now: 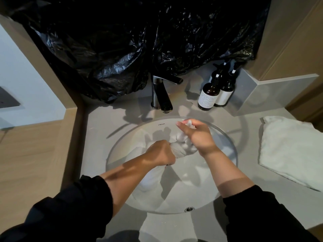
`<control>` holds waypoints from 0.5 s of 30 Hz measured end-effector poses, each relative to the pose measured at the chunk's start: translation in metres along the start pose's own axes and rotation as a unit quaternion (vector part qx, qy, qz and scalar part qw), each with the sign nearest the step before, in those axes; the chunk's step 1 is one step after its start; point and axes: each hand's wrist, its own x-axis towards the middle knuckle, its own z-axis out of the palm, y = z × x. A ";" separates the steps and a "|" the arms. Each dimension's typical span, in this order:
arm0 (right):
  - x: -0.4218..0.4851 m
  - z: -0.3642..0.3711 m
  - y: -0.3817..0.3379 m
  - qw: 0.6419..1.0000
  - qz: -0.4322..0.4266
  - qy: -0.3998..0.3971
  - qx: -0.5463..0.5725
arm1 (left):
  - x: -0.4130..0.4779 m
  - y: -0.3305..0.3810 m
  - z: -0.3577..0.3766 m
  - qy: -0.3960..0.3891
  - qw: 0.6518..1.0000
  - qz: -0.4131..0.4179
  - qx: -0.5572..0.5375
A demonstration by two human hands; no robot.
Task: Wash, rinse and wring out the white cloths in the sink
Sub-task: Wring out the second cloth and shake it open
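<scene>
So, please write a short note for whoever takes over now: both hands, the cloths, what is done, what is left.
Left hand grips one end of the twisted white cloth over the sink; right hand holds the other end.
More white fabric lies in the basin below.
A white towel lies on the counter, right side.
Done: wringing begun.
Left: finish wringing; the fabric below probably too.

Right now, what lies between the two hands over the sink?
A twisted white cloth spans left hand to right hand, shown in the head view.
</scene>
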 end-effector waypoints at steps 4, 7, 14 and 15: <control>0.004 0.015 0.009 0.990 -0.024 0.128 -0.048 | -0.002 0.004 -0.002 -0.033 0.997 0.010 -0.063; 0.011 0.016 0.017 0.986 0.007 0.161 -0.043 | -0.002 -0.002 -0.003 -0.053 0.996 0.028 -0.067; 0.014 0.011 0.021 0.981 0.082 0.155 0.081 | -0.006 -0.005 -0.010 -0.108 0.988 0.022 -0.104; 0.016 0.010 0.021 0.978 0.095 0.150 0.106 | -0.008 -0.004 -0.012 -0.123 0.985 0.024 -0.116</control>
